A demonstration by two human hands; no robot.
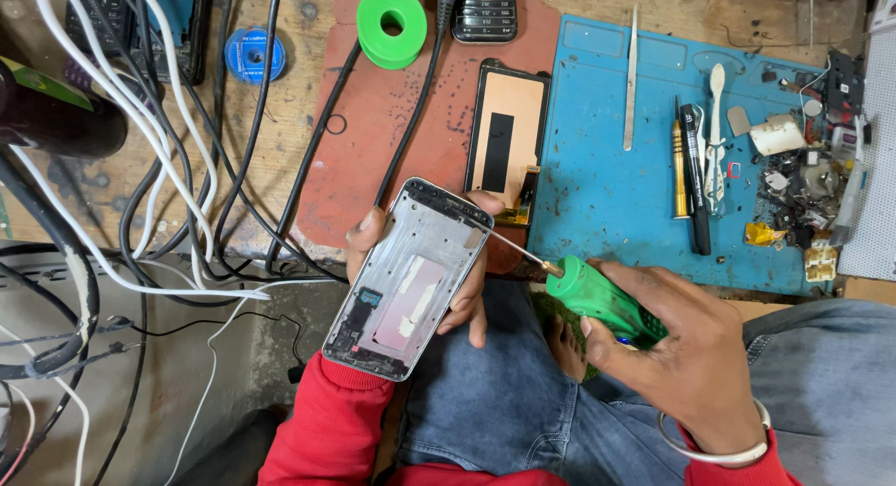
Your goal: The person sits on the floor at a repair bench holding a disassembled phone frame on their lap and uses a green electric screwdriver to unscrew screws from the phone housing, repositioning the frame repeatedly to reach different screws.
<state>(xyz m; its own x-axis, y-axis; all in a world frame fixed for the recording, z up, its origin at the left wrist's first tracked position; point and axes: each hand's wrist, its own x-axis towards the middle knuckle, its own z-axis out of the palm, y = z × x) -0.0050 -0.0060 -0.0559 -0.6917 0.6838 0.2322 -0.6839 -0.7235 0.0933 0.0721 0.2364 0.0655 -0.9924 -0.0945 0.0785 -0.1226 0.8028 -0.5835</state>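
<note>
Overhead, a cluttered wooden desk [280,122] carries a red mat [373,150] and a blue mat [607,187] at its near edge. Below that edge, over a denim lap, the left hand [439,271] grips an opened phone frame [408,279]. The right hand [686,351] closes around a green screwdriver [607,304], tip touching the frame's top corner. Black and white cables [168,169] trail off the desk's left side.

Phone-repair workshop | worn wooden bench [280,122] | blue work mat [597,187] far right with tweezers [632,80], pens, small parts heap [798,192] | detached phone screen [507,136] | tangled cables [159,169] left | solder spool [392,25]
</note>
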